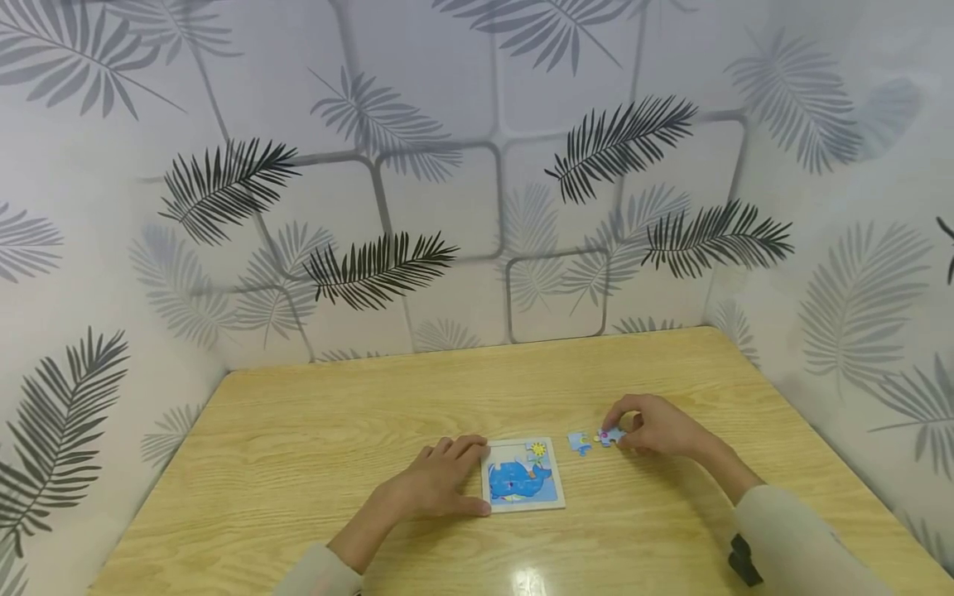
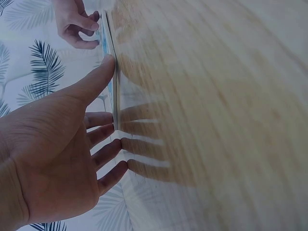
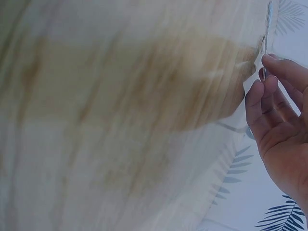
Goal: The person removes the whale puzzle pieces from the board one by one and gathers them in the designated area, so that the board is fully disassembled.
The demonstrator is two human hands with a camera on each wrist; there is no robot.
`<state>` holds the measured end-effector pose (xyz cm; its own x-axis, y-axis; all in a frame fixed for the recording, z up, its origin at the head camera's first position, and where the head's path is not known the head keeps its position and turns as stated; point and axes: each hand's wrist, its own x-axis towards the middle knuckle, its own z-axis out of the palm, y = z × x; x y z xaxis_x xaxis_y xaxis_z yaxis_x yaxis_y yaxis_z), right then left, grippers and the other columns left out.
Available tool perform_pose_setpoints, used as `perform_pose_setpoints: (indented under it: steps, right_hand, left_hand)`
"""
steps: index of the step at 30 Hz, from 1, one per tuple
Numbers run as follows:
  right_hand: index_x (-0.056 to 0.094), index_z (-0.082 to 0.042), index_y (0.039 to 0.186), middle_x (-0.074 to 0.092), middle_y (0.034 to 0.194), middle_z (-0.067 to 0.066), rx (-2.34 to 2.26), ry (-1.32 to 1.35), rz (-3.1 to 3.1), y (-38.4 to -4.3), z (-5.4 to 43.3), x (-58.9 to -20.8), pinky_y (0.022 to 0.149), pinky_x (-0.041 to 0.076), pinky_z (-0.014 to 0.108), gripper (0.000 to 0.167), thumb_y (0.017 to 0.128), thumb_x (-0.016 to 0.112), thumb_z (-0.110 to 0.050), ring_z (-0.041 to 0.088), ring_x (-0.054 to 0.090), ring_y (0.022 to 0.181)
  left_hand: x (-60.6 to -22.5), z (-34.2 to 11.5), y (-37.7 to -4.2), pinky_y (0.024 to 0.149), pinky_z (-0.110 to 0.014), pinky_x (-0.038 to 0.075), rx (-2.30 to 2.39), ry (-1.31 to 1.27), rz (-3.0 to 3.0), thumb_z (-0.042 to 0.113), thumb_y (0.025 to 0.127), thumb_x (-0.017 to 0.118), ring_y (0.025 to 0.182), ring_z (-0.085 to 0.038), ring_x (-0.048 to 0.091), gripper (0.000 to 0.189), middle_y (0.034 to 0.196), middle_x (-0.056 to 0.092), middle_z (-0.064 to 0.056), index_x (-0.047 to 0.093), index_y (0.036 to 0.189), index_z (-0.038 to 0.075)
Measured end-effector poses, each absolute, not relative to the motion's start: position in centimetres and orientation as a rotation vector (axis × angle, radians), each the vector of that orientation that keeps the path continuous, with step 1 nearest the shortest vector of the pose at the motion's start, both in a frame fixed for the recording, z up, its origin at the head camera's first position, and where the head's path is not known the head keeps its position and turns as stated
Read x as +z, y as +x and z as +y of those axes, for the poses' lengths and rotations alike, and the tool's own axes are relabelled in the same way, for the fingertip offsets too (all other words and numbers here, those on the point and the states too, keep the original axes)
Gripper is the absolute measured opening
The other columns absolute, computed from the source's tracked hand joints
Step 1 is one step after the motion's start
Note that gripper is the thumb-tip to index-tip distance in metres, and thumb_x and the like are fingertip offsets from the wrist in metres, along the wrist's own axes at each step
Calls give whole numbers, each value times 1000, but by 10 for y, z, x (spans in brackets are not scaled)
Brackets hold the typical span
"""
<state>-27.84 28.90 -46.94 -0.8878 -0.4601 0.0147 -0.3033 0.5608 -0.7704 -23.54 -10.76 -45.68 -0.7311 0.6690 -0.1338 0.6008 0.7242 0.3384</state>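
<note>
A square puzzle tray (image 1: pixel 527 510) with a pale frame lies on the table, bearing a blue whale picture (image 1: pixel 517 480) and a yellow sun at its upper right. Spread along the tray's left side, my left hand (image 1: pixel 440 480) touches the edge with its thumb and fingers (image 2: pixel 108 153). Right of the tray, my right hand (image 1: pixel 659 426) pinches a light-blue puzzle piece (image 1: pixel 612 436) between thumb and fingers. The piece (image 3: pixel 264 60) appears edge-on in the right wrist view. Another blue puzzle piece (image 1: pixel 578 443) lies between the tray and the held one.
The wood-grain table (image 1: pixel 335 430) spreads around the tray. Pale leaf-patterned sheeting (image 1: pixel 447 207) rises behind it and on both sides. A small black object (image 1: pixel 744 560) shows beside the right sleeve.
</note>
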Motion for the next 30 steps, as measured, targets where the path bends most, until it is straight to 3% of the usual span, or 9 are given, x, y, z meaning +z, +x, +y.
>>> perform_pose_setpoints:
  steps: [6, 24, 30]
  right_hand:
    - [74, -2, 107, 62, 108, 16, -1256, -617, 2584, -277, 290, -470, 49, 40, 23, 23, 86, 76, 6, 9, 48, 55]
    - [70, -5, 105, 61, 96, 13, -1184, -610, 2647, -277, 284, -466, 49, 42, 24, 22, 86, 76, 6, 11, 52, 57]
    - [71, -6, 110, 68, 106, 13, -1181, -675, 2694, -278, 276, -465, 48, 44, 24, 23, 88, 77, 1, 9, 52, 54]
  left_hand:
    - [-460, -108, -236, 118, -63, 29, 381, 1006, 2693, 55, 97, 67, 147, -34, 34, 84, 166, 32, -7, 37, 160, 8]
    - [-466, -110, -239, 119, -66, 26, 397, 1003, 2693, 56, 96, 68, 149, -36, 32, 87, 168, 29, -6, 34, 161, 9]
    - [-454, -109, -234, 119, -65, 27, 407, 982, 2674, 52, 97, 70, 148, -36, 33, 85, 166, 31, -8, 36, 160, 8]
